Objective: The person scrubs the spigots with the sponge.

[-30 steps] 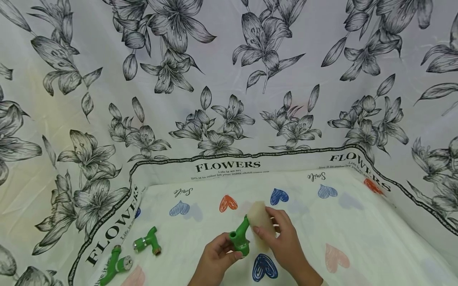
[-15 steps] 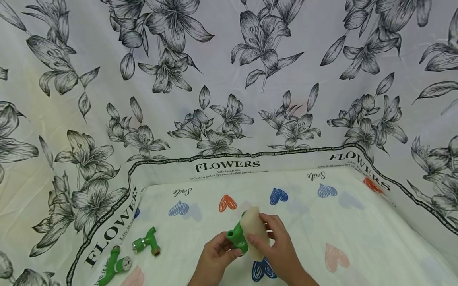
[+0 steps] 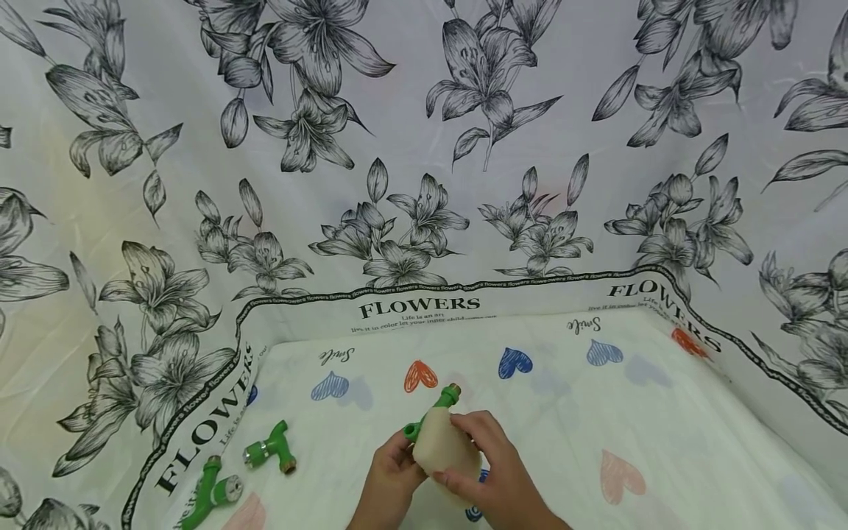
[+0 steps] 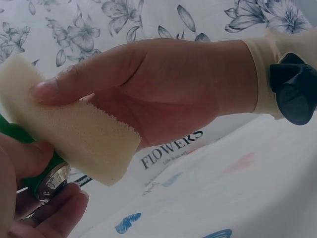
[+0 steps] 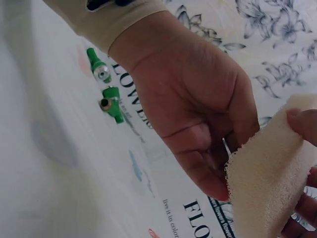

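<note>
A green faucet point(image 3: 450, 396) is held up over the cloth by my left hand point(image 3: 392, 475), its threaded end pointing away. My right hand point(image 3: 498, 471) grips a pale beige sponge point(image 3: 445, 442), thumb on one side and fingers on the other. The sponge lies against the faucet and hides most of its body in the head view. In the left wrist view, the faucet's silver part point(image 4: 53, 181) shows below the sponge between left-hand fingers. From the right wrist, the sponge point(image 5: 267, 173) covers nearly all of the faucet.
Two more green faucets lie on the cloth at the left, one point(image 3: 271, 447) farther back and one point(image 3: 212, 492) nearer. A white cloth point(image 3: 556, 442) with printed hearts covers the surface. Behind it hangs a flower-print curtain point(image 3: 411, 110).
The sponge has moved left and down, from beside the faucet to across its front. The faucet has turned, its threaded end now showing above the sponge. Both hands keep their holds.
</note>
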A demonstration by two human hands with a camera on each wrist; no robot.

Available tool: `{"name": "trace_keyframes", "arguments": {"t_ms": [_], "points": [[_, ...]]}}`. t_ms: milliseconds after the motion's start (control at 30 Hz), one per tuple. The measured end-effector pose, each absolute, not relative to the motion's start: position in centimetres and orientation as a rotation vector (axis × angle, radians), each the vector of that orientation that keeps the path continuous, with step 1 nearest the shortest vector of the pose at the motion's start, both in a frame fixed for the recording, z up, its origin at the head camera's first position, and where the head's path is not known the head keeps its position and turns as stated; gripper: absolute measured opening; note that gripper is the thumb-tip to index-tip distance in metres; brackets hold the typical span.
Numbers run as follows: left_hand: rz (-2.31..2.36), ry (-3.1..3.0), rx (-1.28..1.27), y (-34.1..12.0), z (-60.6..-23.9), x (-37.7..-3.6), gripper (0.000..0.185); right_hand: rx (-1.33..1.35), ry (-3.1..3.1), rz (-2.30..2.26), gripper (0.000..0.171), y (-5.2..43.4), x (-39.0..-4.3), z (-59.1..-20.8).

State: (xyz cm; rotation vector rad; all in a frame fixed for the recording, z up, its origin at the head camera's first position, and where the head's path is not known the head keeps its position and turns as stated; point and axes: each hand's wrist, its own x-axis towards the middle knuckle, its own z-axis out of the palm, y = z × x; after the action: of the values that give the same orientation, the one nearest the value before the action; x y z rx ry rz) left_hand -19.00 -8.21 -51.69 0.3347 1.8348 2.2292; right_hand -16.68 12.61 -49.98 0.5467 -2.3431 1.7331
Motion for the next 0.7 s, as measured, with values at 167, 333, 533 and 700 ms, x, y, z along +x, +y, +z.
{"name": "trace_keyframes", "arguments": {"t_ms": [167, 333, 533, 700], "points": [[2.203, 1.85, 0.314, -8.1, -51.7, -18.9, 0.055, 0.511, -2.329, 1.654, 0.061, 12.7, -17.0, -50.2], [2.229, 1.791, 0.401, -7.9, -51.2, -18.5, 0.049, 0.407, -2.293, 1.47, 0.065, 13.6, -18.0, -50.9], [2.232, 1.734, 0.396, -7.6, -50.7, -18.3, 0.049, 0.24, -2.283, 1.349, 0.068, 14.1, -18.5, -51.0], [2.242, 1.728, 0.355, -7.6, -50.8, -18.2, 0.046, 0.222, -2.284, 1.415, 0.065, 14.0, -18.4, -51.2]]}}
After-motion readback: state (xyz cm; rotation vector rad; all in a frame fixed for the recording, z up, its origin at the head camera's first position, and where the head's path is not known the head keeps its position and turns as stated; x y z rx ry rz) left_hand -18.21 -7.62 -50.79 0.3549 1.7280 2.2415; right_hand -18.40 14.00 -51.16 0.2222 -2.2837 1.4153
